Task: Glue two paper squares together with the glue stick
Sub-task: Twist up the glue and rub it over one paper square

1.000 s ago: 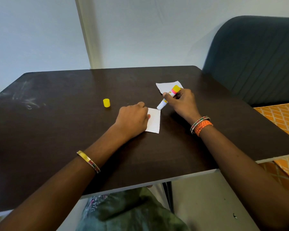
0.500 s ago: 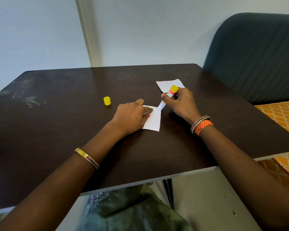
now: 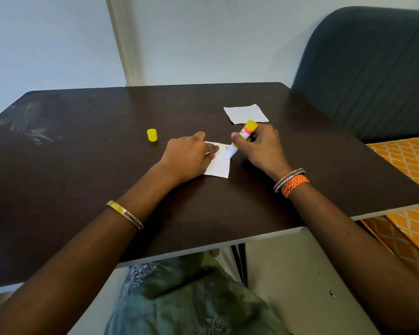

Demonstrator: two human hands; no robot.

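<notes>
A white paper square lies on the dark table, partly under my left hand, whose fingers press it flat. My right hand grips the glue stick, yellow-ended with a pink band, tilted so its white tip touches the right part of that square. A second white paper square lies free farther back, just beyond my right hand. The stick's yellow cap stands alone to the left of my left hand.
A dark blue padded chair back stands at the table's right rear corner. An orange patterned cloth lies beyond the right edge. The table's near edge runs just above my lap. A pale wall rises behind.
My right hand has brought the glue stick toward me, from the far top corner onto the right part of the near square. The far square is now fully uncovered. My left hand stays pressing.
</notes>
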